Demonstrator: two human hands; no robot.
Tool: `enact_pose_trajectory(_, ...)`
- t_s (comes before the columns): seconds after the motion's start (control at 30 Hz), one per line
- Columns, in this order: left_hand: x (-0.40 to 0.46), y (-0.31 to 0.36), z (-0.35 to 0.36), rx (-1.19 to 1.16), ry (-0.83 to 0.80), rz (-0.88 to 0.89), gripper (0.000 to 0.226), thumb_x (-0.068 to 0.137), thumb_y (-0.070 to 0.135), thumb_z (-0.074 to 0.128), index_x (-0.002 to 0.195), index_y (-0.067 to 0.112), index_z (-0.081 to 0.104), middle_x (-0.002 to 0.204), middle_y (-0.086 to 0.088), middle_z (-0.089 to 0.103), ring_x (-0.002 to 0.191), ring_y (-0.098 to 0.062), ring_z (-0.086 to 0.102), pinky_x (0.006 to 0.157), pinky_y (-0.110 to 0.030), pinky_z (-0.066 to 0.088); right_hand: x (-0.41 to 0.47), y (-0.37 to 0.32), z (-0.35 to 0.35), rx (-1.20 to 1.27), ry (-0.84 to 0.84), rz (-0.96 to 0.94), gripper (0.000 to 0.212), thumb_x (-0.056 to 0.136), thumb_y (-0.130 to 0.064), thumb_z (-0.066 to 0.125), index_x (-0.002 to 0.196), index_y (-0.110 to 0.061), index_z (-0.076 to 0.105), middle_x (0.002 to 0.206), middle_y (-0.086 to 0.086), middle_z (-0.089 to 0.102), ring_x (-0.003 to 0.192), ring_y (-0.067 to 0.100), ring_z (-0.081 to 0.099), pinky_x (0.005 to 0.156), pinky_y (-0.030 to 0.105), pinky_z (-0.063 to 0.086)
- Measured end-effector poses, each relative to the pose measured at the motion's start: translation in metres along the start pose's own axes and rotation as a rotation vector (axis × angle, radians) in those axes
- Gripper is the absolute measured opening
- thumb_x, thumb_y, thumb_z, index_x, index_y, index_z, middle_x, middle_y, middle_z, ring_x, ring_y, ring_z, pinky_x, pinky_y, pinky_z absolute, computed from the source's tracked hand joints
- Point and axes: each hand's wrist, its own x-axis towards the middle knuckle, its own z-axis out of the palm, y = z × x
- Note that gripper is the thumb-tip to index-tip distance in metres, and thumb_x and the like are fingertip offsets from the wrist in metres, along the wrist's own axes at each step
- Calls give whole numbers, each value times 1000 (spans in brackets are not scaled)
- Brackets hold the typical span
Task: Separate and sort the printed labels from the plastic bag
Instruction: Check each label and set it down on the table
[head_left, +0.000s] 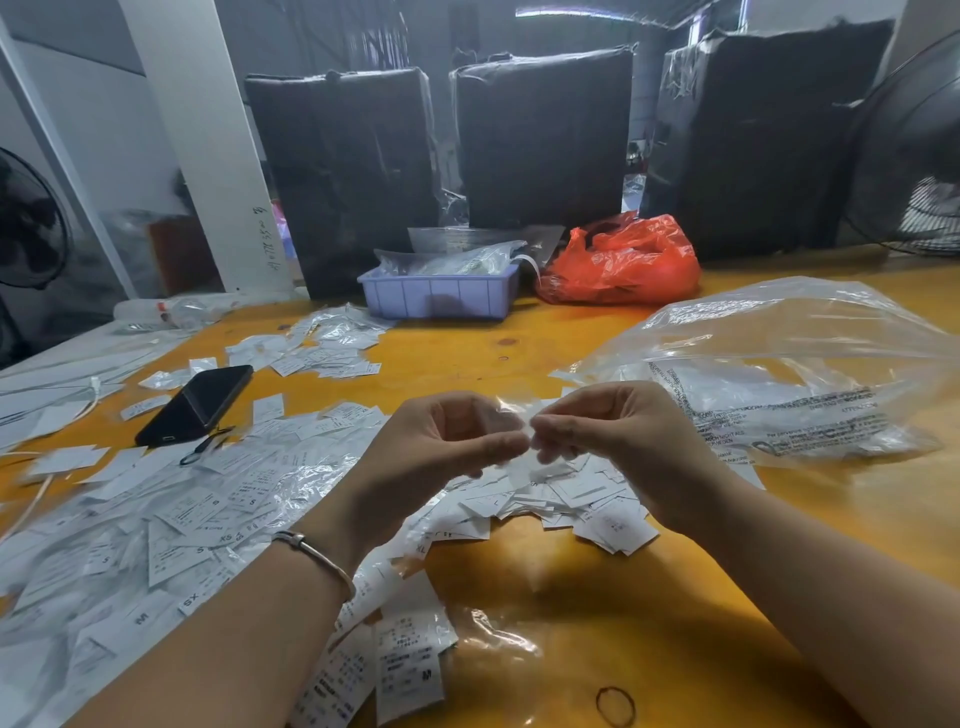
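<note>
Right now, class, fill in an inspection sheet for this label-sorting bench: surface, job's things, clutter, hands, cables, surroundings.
Surface: yellow table, glossy, largely covered at left.
Job's things: printed labels heaped under the hands; large clear plastic bag at right.
Clutter: black phone, rubber band, lilac tray, red bag.
Hands: left hand and right hand pinch a small clear sleeve together.
Cables: white cable at left edge.
Surroundings: black wrapped bundles, fan at right.

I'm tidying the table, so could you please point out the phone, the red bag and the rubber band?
phone (200, 402), head view, middle of its back.
red bag (623, 262), head view, its crumpled middle.
rubber band (598, 699), head view, left edge of its loop.
</note>
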Motion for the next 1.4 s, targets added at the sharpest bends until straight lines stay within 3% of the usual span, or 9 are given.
enact_pose_trajectory(0.13, 2, -3, 0, -10, 104, -6, 19, 76, 21, 76, 84, 4, 73, 84, -15, 73, 76, -18, 66, 65, -20, 51, 1, -1, -5, -67, 75, 16, 16, 82, -13, 67, 89, 1, 72, 80, 14, 74, 68, 21, 69, 63, 24, 51)
enact_pose_trajectory(0.23, 3, -4, -4, -15, 157, 12, 12, 77, 18, 77, 79, 9, 71, 83, -12, 74, 78, -19, 70, 67, -21, 53, 4, 1, -19, -476, 256, -65, 10, 85, -10, 67, 92, -9, 73, 82, 4, 74, 74, 18, 69, 71, 32, 56)
enact_pose_trajectory(0.33, 3, -4, -4, 4, 173, 33, 12, 75, 11, 78, 80, 7, 68, 79, -10, 75, 71, -18, 70, 63, -20, 54, 5, 6, -21, -881, 98, -12, 26, 81, -20, 72, 107, -20, 68, 104, -6, 67, 95, 11, 61, 85, 36, 51)
enact_pose_trajectory(0.43, 3, -5, -2, 12, 182, 51, 10, 75, 0, 77, 83, 1, 69, 80, -10, 74, 65, -14, 69, 58, -15, 50, 4, 12, -16, -917, -89, 32, 51, 75, -38, 77, 122, -27, 60, 119, -12, 58, 110, 6, 51, 94, 29, 42)
enact_pose_trajectory(0.53, 3, -6, -2, 37, 179, 55, 6, 78, -1, 74, 84, -2, 72, 81, -7, 75, 64, -10, 68, 59, -13, 50, 7, 17, -10, -951, -135, -22, 40, 77, -39, 75, 115, -27, 67, 115, -12, 62, 110, 7, 51, 95, 28, 41)
enact_pose_trajectory(0.7, 2, -6, 1, 70, 162, 85, 5, 80, 8, 73, 83, 4, 73, 75, -8, 74, 65, -10, 69, 59, -13, 50, 9, 22, -7, -845, -34, -51, 8, 78, -24, 76, 86, -25, 77, 93, -10, 65, 93, 8, 54, 79, 26, 42)
enact_pose_trajectory(1.0, 1, -6, 0, 130, 142, 133, 17, 72, 20, 77, 79, 5, 74, 75, -8, 74, 67, -20, 69, 68, -27, 59, 6, 7, -19, -167, 110, 308, 9, 80, -1, 71, 84, -8, 74, 72, 15, 71, 53, 15, 64, 44, 21, 49)
enact_pose_trajectory(1.27, 2, -6, 2, 138, 146, 143, 17, 70, 19, 79, 75, 5, 72, 75, -11, 73, 65, -22, 67, 68, -32, 58, 12, 2, -24, 271, 275, 435, 9, 83, 2, 62, 81, 6, 69, 78, 17, 72, 64, 23, 70, 57, 26, 57)
enact_pose_trajectory(1.4, 1, -6, 3, 203, 104, 169, 18, 70, 26, 77, 74, 9, 72, 73, -5, 73, 65, -18, 67, 66, -28, 58, 9, 1, -26, 40, 315, 455, 11, 73, 3, 72, 81, -5, 73, 76, 11, 74, 70, 20, 70, 55, 23, 55)
